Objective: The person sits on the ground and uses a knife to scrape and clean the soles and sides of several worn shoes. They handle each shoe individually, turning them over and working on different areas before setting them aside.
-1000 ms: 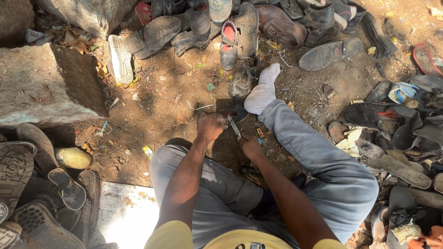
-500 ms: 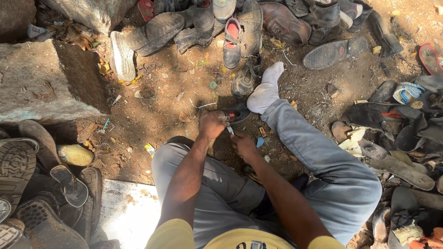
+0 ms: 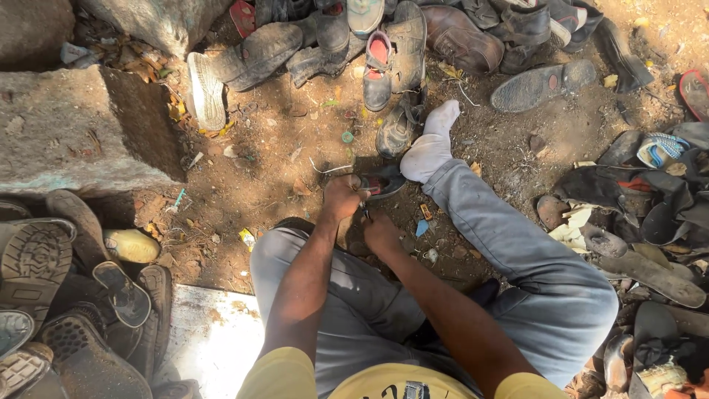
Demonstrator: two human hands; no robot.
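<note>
Harsh dappled sunlight, deep shadows, glare on the pale slab (image 3: 214,340); sharp focus, slight wide-angle stretching at edges.

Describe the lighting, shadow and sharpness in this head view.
Head view: hard, dappled sunlight; the pale slab at lower left glares almost white; the left hand and right hand work in patchy shade; the dark sandal between them is dim; focus is sharp throughout.

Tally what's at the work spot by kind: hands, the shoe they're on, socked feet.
Hands: 2 (left hand, right hand)
Dark shoe, gripped by the left hand: 1
White-socked foot: 1
Total: 4
</note>
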